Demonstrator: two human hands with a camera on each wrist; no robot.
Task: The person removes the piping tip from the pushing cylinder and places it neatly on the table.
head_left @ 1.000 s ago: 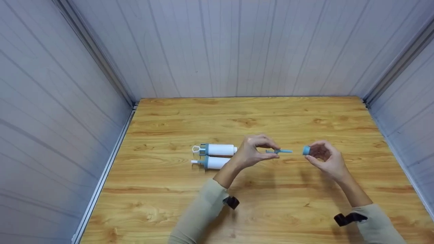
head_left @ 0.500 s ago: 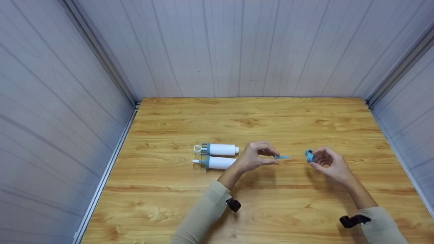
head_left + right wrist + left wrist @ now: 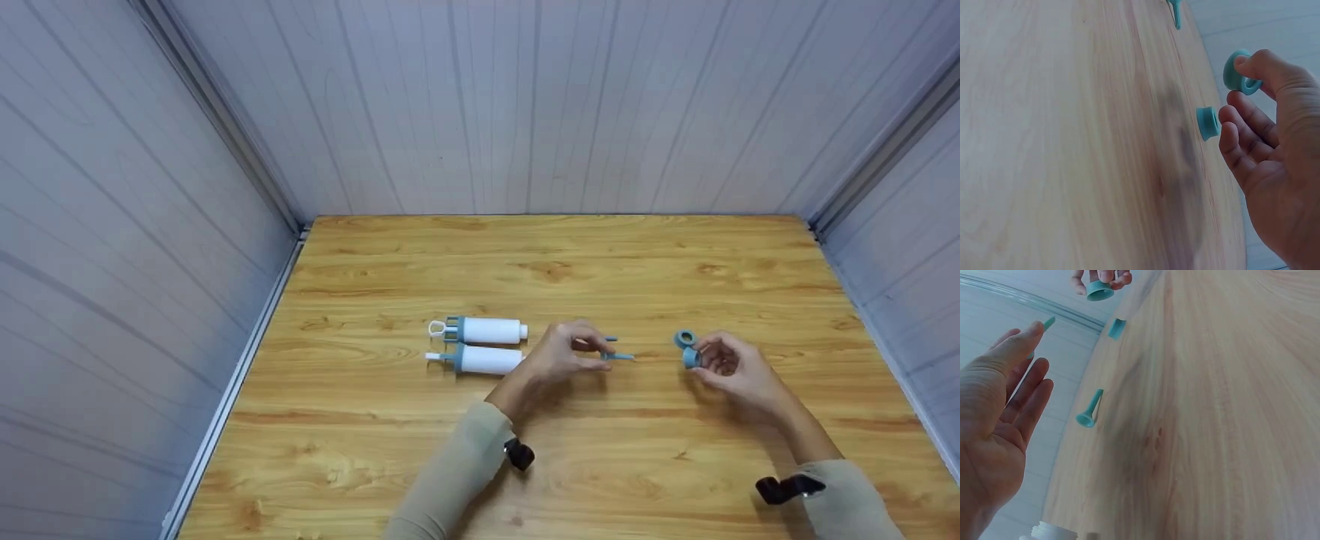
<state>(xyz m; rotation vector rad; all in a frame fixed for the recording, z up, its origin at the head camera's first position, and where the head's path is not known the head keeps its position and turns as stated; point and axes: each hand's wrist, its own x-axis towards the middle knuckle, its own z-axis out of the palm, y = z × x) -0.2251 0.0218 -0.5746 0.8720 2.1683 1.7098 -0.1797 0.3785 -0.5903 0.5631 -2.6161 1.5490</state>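
In the head view my left hand (image 3: 562, 352) pinches a small teal nozzle (image 3: 621, 356), its narrow end pointing right; fingers hide its base. A second teal nozzle (image 3: 1090, 410), with a flared base, lies on the table near that hand. My right hand (image 3: 739, 367) pinches a teal ring-shaped cap (image 3: 1234, 74) between thumb and fingers, raised above the table. A similar teal cap (image 3: 684, 339) rests on the table just beyond it. The two held parts are apart, facing each other.
Two white syringe-like barrels (image 3: 491, 330) with teal ends and white handles lie side by side left of my left hand, on the wood-grain table (image 3: 480, 465). Pale panel walls (image 3: 495, 105) stand at the back and both sides.
Both hands have moved slightly nearer to me, still holding the nozzle and the cap. The cap and the nozzle lying on the table have come into view beside them.
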